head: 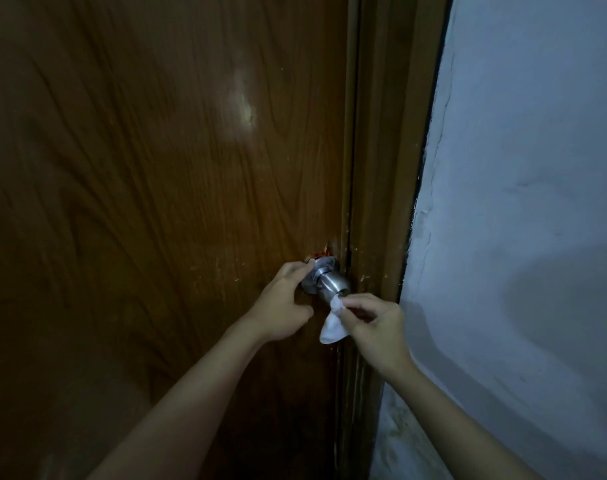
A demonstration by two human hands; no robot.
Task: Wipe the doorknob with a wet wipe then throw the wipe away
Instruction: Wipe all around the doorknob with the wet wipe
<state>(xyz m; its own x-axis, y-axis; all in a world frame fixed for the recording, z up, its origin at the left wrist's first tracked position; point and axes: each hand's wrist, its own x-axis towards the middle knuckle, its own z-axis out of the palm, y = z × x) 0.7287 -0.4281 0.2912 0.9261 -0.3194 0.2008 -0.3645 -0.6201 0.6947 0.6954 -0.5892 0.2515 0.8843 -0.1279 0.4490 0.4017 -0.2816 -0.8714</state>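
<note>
A round silver doorknob (332, 283) sticks out of a dark brown wooden door (156, 168), close to the door's right edge. My right hand (371, 320) pinches a crumpled white wet wipe (333, 323) and presses its top end against the knob's lower front. The rest of the wipe hangs down below the knob. My left hand (281, 306) rests on the door just left of the knob, its fingertips touching the knob's base plate.
A brown door frame (381, 168) runs down right of the knob. A pale bluish-white wall (520, 202) fills the right side. The scene is dim, and no bin is in view.
</note>
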